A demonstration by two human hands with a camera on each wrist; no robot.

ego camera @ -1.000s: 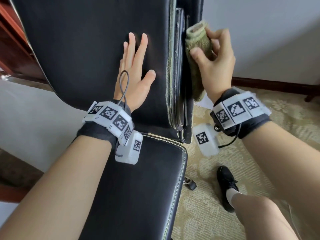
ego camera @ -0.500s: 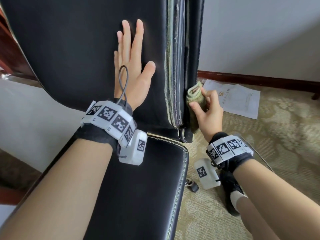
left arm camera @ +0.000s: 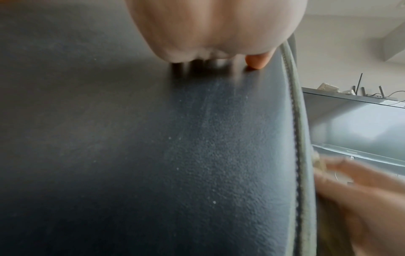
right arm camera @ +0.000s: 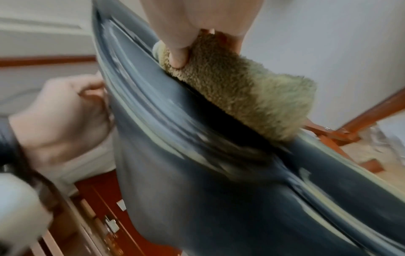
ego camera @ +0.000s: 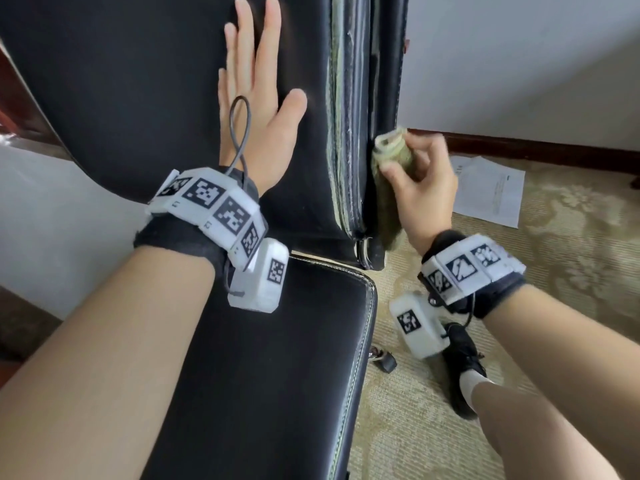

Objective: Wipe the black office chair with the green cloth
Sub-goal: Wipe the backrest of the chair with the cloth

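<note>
Head view: right hand (ego camera: 420, 178) grips green cloth (ego camera: 391, 188) against chair (ego camera: 138, 81) edge; left hand (ego camera: 258, 109) flat.

Lay flat on the patterned beige carpet (ego camera: 571, 271): a white printed sheet of paper (ego camera: 491, 192), near the dark wooden skirting board (ego camera: 519, 147) below the white wall (ego camera: 519, 64); stood closer in, a black shoe (ego camera: 462, 358) over a white sock (ego camera: 472, 382)

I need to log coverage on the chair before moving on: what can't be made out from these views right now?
- Chair backrest top: cut off by the head view's upper edge.
- Rear face of the backrest: turned away in every view.
- Side edge under the green cloth: covered by cloth and right hand.
- Left hand palm contact: hidden by the hand itself.
- Sheet of paper: print too small.
</note>
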